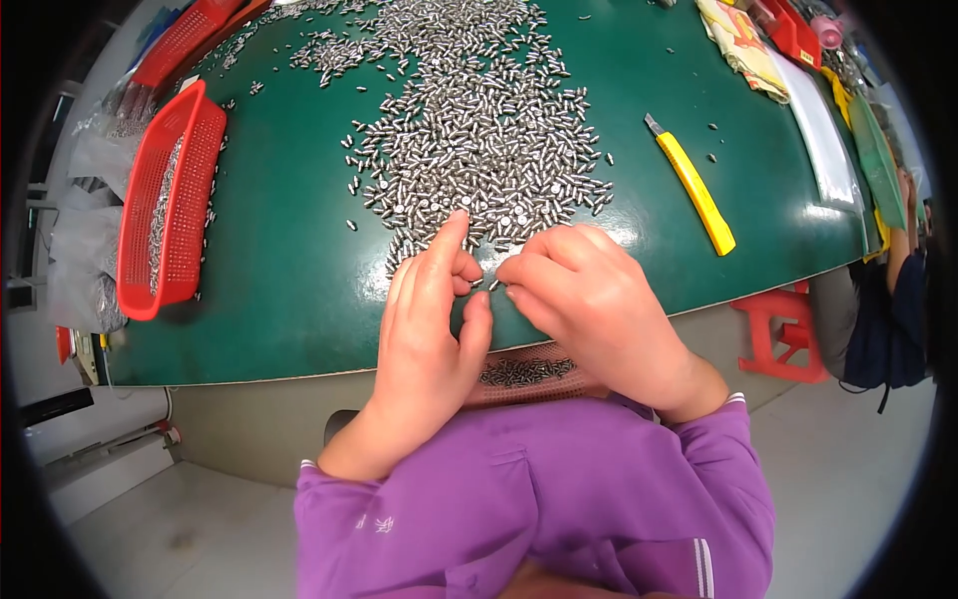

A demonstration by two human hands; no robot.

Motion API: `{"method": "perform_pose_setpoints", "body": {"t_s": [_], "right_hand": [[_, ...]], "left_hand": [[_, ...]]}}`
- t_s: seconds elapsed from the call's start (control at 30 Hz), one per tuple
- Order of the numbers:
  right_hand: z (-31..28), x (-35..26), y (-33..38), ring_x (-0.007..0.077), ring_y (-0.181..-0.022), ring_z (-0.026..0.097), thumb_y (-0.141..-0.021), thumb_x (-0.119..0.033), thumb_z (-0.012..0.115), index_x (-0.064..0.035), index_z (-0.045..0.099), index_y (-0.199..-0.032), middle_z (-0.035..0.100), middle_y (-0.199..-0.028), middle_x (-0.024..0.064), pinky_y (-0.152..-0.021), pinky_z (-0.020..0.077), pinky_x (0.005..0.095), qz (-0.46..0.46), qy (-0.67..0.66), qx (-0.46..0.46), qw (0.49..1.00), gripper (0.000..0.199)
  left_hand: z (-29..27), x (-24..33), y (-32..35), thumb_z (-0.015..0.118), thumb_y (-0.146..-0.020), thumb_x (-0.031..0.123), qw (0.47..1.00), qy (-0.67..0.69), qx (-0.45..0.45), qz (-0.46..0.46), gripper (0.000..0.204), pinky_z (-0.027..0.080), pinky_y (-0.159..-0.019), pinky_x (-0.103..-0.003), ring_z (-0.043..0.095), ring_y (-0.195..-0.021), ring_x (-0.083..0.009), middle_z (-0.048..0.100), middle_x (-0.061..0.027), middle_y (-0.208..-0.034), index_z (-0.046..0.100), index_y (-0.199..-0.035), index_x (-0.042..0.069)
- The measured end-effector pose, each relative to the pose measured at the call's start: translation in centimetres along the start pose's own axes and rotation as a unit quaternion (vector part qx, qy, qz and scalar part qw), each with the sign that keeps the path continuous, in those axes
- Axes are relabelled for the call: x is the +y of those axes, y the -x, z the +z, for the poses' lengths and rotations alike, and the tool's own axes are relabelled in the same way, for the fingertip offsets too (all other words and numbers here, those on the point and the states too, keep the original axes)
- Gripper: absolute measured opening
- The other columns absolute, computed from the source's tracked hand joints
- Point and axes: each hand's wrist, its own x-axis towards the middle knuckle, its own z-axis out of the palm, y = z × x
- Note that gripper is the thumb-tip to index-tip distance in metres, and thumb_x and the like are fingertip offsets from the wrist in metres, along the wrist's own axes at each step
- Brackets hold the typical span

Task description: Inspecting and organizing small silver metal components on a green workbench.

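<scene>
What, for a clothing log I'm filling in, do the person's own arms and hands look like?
The left hand and right hand are bare, with no gloves, watch or bracelet visible. The left sleeve and right sleeve are purple with thin white trim at the cuffs, leaving the wrists uncovered. No cables show on the arms.
</scene>
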Motion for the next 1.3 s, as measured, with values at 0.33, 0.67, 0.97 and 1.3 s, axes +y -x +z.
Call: {"method": "perform_pose_setpoints", "body": {"t_s": [0.33, 0.67, 0.97, 1.3], "right_hand": [[0.2, 0.0, 0.2, 0.0294, -0.082, 0.056, -0.078, -0.002, 0.071, -0.0047, 0.064, -0.093, 0.055, -0.086, 0.0090, -0.075, 0.0484, 0.0409, 0.002, -0.007, 0.029, 1.000, 0.017], [0.0, 0.4, 0.1, 0.0310, -0.082, 0.057, -0.079, 0.001, 0.070, -0.0045, 0.064, -0.095, 0.057, -0.087, 0.0099, -0.075, 0.0487, 0.0417, 0.001, -0.026, -0.003, 1.000, 0.019], [0.1, -0.1, 0.0, 0.0322, -0.090, 0.063, -0.080, 0.002, 0.069, -0.0042, 0.064, -0.103, 0.066, -0.093, 0.0110, -0.081, 0.0511, 0.0432, 0.038, -0.051, 0.010, 0.998, 0.024], [0.6, 0.0, 0.2, 0.0324, -0.084, 0.062, -0.080, -0.003, 0.074, -0.0038, 0.066, -0.093, 0.062, -0.087, 0.0112, -0.076, 0.0509, 0.0433, 0.034, -0.030, 0.017, 0.999, 0.015]], "left_hand": [[-0.5, 0.6, 0.5, 0.068, -0.079, -0.013, 0.999, -0.020, -0.024, -0.011, 0.075, 0.050, -0.082, -0.037, 0.059, -0.087, -0.0247, 0.062, -0.0097, -0.098, 0.044, -0.149, -0.001], [-0.4, 0.3, 0.3, 0.071, -0.079, -0.013, 0.999, 0.005, -0.031, -0.009, 0.081, 0.051, -0.085, -0.037, 0.060, -0.089, -0.0241, 0.064, -0.0101, -0.103, 0.039, -0.152, 0.000], [-0.9, 0.3, 0.3, 0.071, -0.080, -0.013, 0.998, 0.031, -0.048, -0.039, 0.082, 0.053, -0.085, -0.036, 0.062, -0.095, -0.0241, 0.064, -0.0108, -0.105, 0.038, -0.154, 0.000], [-0.8, 0.5, 0.0, 0.069, -0.083, -0.011, 0.996, 0.056, -0.039, -0.063, 0.075, 0.054, -0.084, -0.036, 0.063, -0.092, -0.0237, 0.066, -0.0102, -0.103, 0.041, -0.152, 0.000]]}}
